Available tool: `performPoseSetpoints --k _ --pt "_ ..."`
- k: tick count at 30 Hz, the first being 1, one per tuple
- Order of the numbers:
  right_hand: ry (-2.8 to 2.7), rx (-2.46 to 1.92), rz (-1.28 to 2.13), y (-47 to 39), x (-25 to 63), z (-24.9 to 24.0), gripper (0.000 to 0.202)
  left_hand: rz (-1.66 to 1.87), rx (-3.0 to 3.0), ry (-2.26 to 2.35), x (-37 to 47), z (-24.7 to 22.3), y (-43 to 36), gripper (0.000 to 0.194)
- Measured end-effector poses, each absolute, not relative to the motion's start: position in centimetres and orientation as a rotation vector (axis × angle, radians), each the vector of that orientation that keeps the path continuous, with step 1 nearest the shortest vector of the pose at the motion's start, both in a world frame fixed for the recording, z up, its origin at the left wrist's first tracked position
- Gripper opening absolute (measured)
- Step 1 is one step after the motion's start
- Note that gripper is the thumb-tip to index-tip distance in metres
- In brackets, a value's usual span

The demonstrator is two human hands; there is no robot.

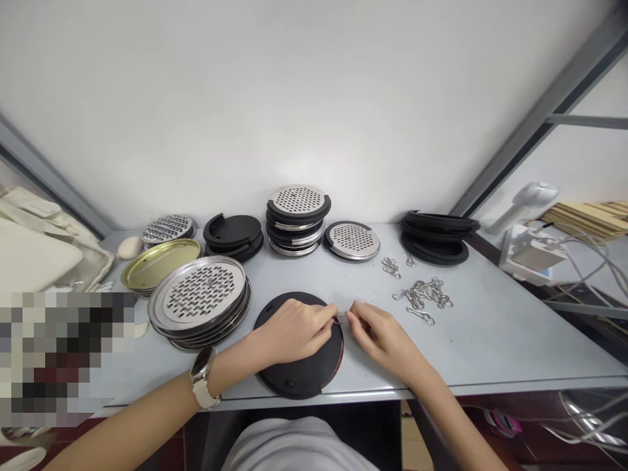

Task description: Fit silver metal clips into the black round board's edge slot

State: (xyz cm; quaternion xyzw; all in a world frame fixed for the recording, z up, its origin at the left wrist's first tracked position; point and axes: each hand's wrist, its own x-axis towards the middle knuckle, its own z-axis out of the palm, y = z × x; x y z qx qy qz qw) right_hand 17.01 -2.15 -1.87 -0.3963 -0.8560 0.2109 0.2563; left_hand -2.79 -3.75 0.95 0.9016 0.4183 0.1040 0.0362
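A black round disc (299, 366) lies at the table's front edge. Over it reaches my left hand (299, 330), with a watch on the wrist; its thumb and fingers pinch a small metal piece (337, 320) at the disc's right rim. Just right of the disc, my right hand (377, 333) has its thumb and index finger pressed together near that piece, and what they hold is too small to make out. Several metal hooks (424, 294) lie in a loose pile to the right of my right hand.
Left of the disc are stacked perforated metal plates (201, 294) and a gold lid (161, 265). Along the wall stand black discs (233, 235), a mixed stack (297, 219), a perforated disc (353, 240) and black rings (436, 239). A white scanner (527, 203) is at right.
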Motion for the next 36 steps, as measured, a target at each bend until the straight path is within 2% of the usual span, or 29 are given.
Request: performPoseSetpoints --k 19,28,36 --pt "-2.377 -1.072 0.633 -2.07 16.98 -2.06 0.025 0.365 2.645 1.572 -2.51 0.82 -3.86 0.012" --pt "-2.367 -1.101 0.597 -2.06 16.64 -2.16 0.025 0.355 2.755 1.339 -2.45 1.03 -4.12 0.009" --pt "-2.439 -1.08 0.698 -2.47 16.66 -1.72 0.025 0.365 2.704 1.375 -2.45 0.95 -4.03 0.015"
